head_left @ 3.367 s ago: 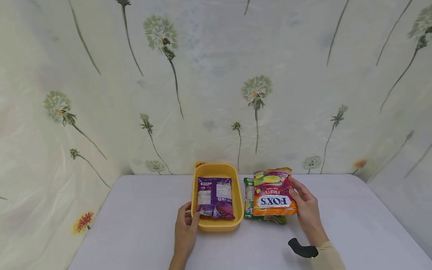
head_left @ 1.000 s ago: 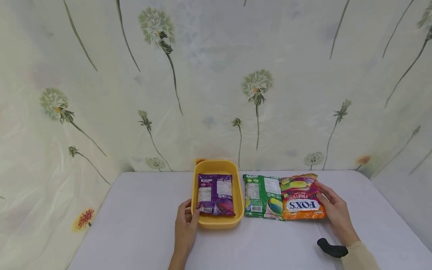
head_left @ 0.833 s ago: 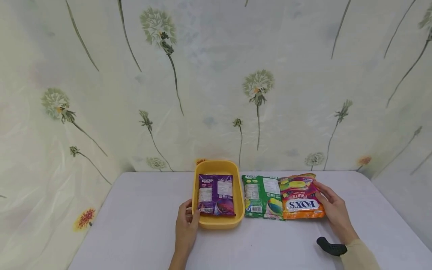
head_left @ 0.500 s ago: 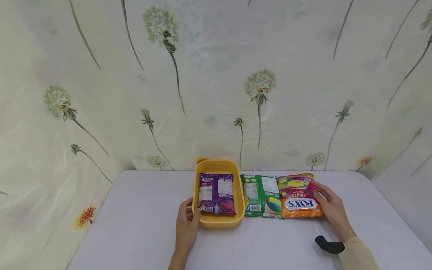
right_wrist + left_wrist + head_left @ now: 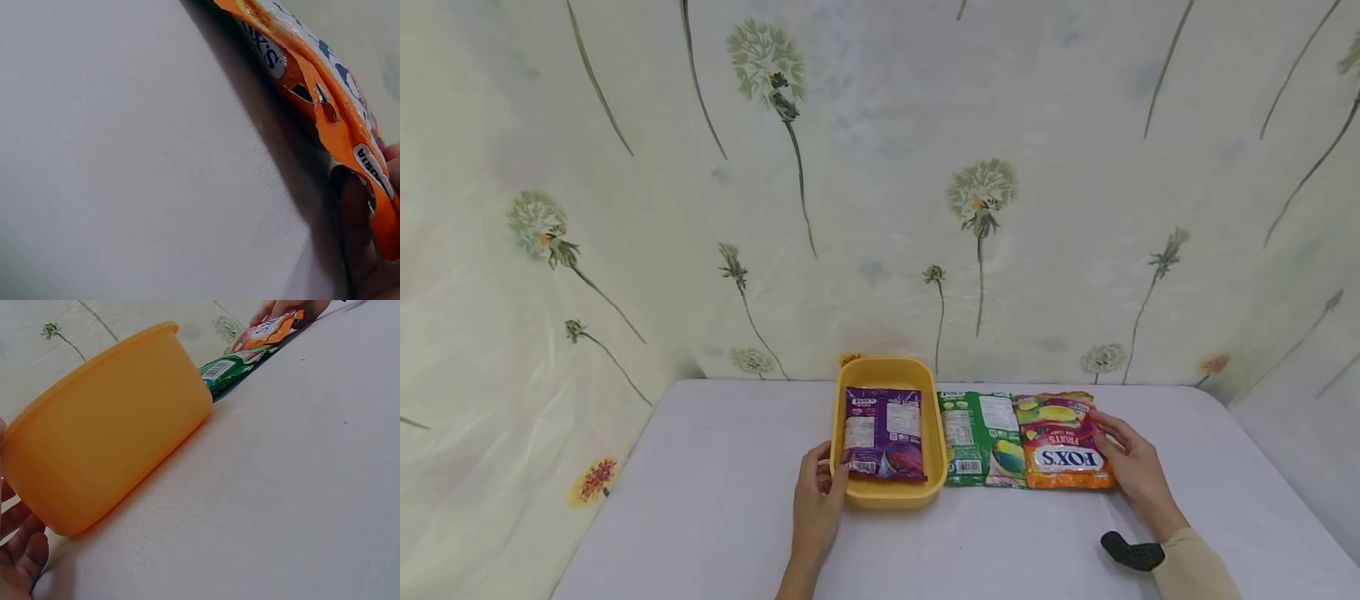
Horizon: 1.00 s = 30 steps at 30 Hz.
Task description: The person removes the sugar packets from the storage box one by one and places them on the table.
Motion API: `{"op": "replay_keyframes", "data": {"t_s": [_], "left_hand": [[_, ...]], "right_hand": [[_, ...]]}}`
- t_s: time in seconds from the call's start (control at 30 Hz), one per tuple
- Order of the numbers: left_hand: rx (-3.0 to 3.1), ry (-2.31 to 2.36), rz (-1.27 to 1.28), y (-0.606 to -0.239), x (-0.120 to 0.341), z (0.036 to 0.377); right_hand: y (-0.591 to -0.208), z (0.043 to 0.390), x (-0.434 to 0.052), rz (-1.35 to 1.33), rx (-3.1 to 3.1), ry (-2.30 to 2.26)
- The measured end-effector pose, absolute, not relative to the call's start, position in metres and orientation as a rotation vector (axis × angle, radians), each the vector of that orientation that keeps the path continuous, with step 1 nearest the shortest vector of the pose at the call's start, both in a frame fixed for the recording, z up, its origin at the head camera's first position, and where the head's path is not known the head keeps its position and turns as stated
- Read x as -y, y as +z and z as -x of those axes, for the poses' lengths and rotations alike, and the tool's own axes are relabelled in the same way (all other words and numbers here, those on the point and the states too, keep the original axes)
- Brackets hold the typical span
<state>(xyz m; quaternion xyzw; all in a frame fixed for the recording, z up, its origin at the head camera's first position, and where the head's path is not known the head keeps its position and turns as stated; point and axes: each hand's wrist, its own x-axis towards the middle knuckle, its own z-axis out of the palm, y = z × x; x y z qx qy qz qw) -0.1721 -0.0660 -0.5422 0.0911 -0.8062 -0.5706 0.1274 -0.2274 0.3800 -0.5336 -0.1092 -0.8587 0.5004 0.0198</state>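
1. Two hands are resting low on the desk point(image 5: 700, 500), which is covered in a plain pale lilac sheet; a black wrist strap point(image 5: 1131, 552) is showing just above the right sleeve.
2. At the near left corner of the yellow tub point(image 5: 887, 492), the left hand point(image 5: 816, 504) is gripping the rim, thumb hooked over it, fingers along the outer wall.
3. Over on the right, the right hand point(image 5: 1131, 467) is pinching the right edge of the orange packet point(image 5: 1060, 442), thumb underneath as the right wrist view shows, lifting that edge slightly off the desk.
4. Lying flat inside the tub is a purple packet point(image 5: 882, 433), back panel and barcode facing up.
5. Between the tub and the orange packet, a green packet point(image 5: 977, 437) is lying on the desk, touching both, its right side tucked under the orange one.
6. Reading upside down on the orange packet is "FOX'S" and "FRUITS"; the purple one is carrying a small "FOX'S" logo.
7. Behind the desk, a cream curtain point(image 5: 880, 183) printed with dandelions is hanging.
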Motion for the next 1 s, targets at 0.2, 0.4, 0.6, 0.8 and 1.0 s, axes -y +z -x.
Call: {"op": "replay_keyframes", "data": {"t_s": [0.2,0.4,0.6,0.8,1.0], "left_hand": [[2.349,-1.658,-0.262,-0.542,0.066,0.172],[2.343,-1.680,-0.270,-0.543,0.066,0.171],[2.341,-1.669,-0.256,-0.544,0.067,0.172],[2.338,-1.677,-0.259,-0.545,0.066,0.173],[2.342,-1.667,-0.261,-0.546,0.066,0.174]], "right_hand": [[-0.534,0.225,-0.380,0.278,2.706,1.377],[-0.534,0.220,-0.380,0.215,2.750,1.285],[-0.538,0.218,-0.383,0.114,2.744,1.194],[-0.536,0.213,-0.386,0.096,2.788,1.201],[-0.523,0.208,-0.388,0.073,2.920,1.306]]}}
